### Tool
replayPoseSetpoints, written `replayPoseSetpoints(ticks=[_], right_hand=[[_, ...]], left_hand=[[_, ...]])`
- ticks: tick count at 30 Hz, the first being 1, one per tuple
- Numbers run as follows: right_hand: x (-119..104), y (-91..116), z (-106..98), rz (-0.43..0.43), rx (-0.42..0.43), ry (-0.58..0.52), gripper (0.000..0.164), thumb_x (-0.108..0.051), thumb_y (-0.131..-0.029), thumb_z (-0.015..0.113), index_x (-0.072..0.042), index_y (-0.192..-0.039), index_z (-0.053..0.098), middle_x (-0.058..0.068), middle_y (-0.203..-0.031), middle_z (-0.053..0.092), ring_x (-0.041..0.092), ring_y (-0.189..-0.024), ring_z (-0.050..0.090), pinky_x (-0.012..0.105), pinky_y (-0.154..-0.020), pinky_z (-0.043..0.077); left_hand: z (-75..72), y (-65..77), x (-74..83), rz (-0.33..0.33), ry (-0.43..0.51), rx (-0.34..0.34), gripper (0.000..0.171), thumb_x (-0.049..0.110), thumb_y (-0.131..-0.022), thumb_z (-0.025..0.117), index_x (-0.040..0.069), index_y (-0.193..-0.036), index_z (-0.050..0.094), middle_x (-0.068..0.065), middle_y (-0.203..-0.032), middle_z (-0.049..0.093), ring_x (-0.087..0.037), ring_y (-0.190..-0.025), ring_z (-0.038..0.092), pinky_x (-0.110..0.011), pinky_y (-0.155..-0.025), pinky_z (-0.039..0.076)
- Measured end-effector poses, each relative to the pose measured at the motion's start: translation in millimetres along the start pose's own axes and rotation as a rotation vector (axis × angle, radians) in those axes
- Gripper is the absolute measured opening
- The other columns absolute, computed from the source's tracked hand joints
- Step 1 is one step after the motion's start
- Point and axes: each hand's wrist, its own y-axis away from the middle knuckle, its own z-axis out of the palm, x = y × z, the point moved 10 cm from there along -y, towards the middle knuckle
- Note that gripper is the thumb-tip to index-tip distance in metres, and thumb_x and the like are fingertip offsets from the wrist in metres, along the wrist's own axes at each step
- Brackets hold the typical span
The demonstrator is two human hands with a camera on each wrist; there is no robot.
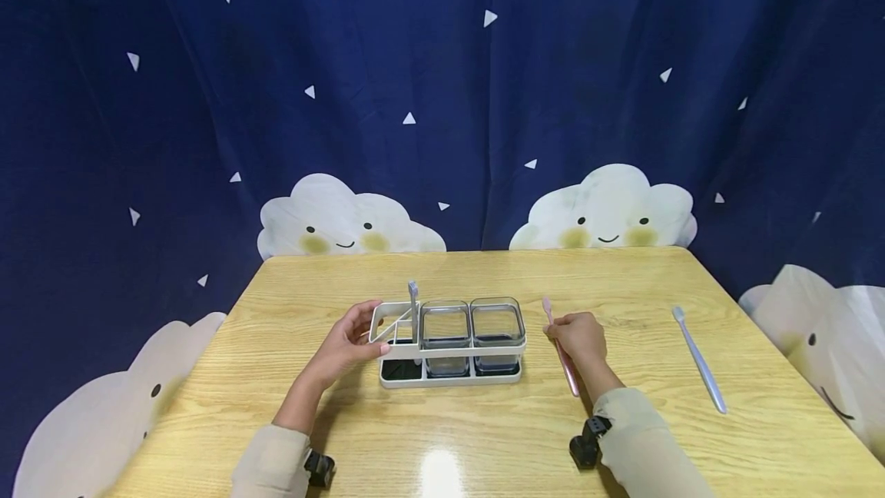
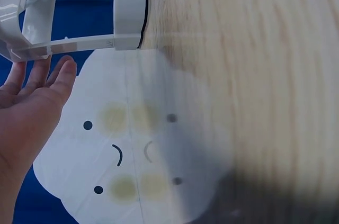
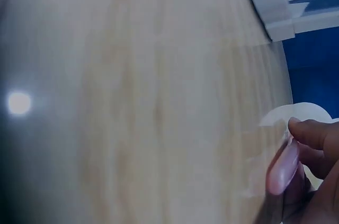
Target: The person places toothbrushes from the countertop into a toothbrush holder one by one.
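Pink toothbrush (image 1: 568, 371), one: pinched in right grip (image 1: 581, 338), long axis roughly fore-and-aft, right of toothbrush holder (image 1: 442, 353); left grip (image 1: 348, 340) clasping its left end

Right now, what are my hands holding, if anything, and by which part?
Your right hand pinches the pink toothbrush by its handle, toward the brush head. Your left hand grips the white holder by its upper tier's left end.

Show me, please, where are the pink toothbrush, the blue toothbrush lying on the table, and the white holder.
Pink toothbrush (image 1: 568, 370), head view: lower part of the handle.
Blue toothbrush (image 1: 701, 361), head view: middle of the handle.
White holder (image 1: 445, 353), head view: front of the upper rail.
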Motion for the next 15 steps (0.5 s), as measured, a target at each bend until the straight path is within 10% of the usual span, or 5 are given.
replayPoseSetpoints(ticks=[15], right_hand=[[1.3,-2.9,-1.1,0.024,-0.037,0.018,0.016,-0.02,-0.078,0.071,-0.005,-0.083,0.074,0.011,-0.083,0.068,0.026,-0.07,0.059,0.035,-0.053,0.046]], left_hand=[[1.8,0.7,2.8,-0.012,-0.011,-0.003,0.072,0.0,-0.075,0.074,0.003,-0.137,0.038,-0.03,-0.129,0.042,-0.048,-0.119,0.037,-0.045,-0.101,0.032]])
